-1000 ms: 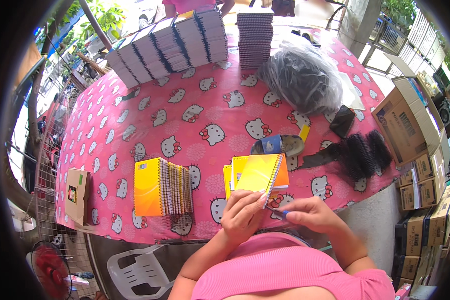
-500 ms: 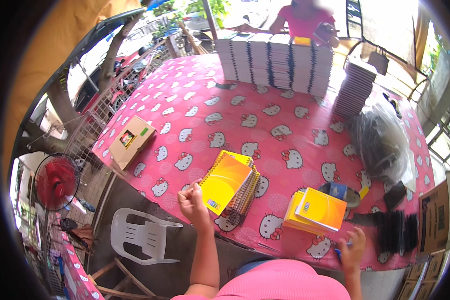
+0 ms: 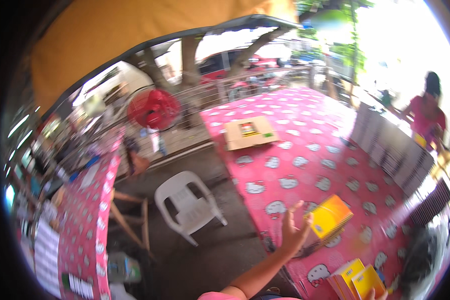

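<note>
Left hand (image 3: 294, 233), fingers spread and empty, is beside the yellow notebook stack (image 3: 332, 215) on the pink counter (image 3: 305, 167); a light, level touch should keep it square. Right hand (image 3: 377, 296), mostly cropped, is at a second pile (image 3: 354, 272); grip unclear.

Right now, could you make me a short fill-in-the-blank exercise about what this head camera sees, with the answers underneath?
1. Of the person's own hands, the hand nearer the plastic chair is the ____ one.
2. The round fan beyond that chair is coloured ____.
3. The cardboard box lies on a patterned tablecloth whose main colour is ____.
4. The top cover on the spiral notebooks beside that hand is orange and ____.

Missing words: left; red; pink; yellow.
</note>
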### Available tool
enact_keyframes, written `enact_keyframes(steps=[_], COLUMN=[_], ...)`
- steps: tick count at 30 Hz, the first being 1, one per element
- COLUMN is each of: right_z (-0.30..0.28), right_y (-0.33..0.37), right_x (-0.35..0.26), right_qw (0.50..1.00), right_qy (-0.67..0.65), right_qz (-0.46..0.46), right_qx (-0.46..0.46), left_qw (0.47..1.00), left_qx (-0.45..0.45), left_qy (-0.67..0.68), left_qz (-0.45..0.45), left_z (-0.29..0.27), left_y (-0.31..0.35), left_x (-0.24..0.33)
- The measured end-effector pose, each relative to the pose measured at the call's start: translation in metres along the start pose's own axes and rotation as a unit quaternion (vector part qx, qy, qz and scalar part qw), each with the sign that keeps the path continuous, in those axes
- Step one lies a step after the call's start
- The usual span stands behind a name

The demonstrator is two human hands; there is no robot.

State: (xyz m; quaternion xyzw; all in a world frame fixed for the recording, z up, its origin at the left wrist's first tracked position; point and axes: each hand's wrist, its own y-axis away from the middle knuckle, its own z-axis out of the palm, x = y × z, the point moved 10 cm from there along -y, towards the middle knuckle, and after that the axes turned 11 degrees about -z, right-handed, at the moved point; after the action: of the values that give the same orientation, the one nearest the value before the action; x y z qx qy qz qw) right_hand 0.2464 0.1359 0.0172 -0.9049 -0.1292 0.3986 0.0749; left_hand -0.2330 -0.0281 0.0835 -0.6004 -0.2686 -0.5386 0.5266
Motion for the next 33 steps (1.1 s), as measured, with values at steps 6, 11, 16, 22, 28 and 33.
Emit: enact_keyframes(steps=[6, 11, 16, 22, 28, 33], right_z=[0.038, 0.097, 0.138, 0.149, 0.124, 0.099], right_y=[-0.018, -0.030, -0.023, -0.027, -0.041, -0.049], right_x=[-0.106, -0.160, -0.191, -0.185, -0.148, -0.062], right_qw=[0.968, 0.921, 0.874, 0.855, 0.860, 0.863], right_qy=[-0.178, -0.317, -0.394, -0.431, -0.455, -0.484], right_qz=[-0.171, -0.218, -0.233, -0.219, -0.173, -0.131], right_qx=[0.037, -0.068, -0.166, -0.191, -0.152, -0.055], left_qw=[0.999, 0.995, 0.985, 0.954, 0.751, 0.638], left_qx=[0.032, 0.046, 0.055, 0.112, 0.035, -0.126], left_qy=[0.005, 0.010, 0.055, 0.269, 0.620, 0.759], left_qz=[-0.036, -0.090, -0.152, -0.071, 0.223, -0.042], left_z=[-0.048, -0.061, -0.084, -0.098, -0.044, 0.041], left_y=[0.061, 0.127, 0.177, 0.190, 0.218, 0.177], left_x=[0.052, 0.041, -0.022, 0.146, 0.357, 0.360])
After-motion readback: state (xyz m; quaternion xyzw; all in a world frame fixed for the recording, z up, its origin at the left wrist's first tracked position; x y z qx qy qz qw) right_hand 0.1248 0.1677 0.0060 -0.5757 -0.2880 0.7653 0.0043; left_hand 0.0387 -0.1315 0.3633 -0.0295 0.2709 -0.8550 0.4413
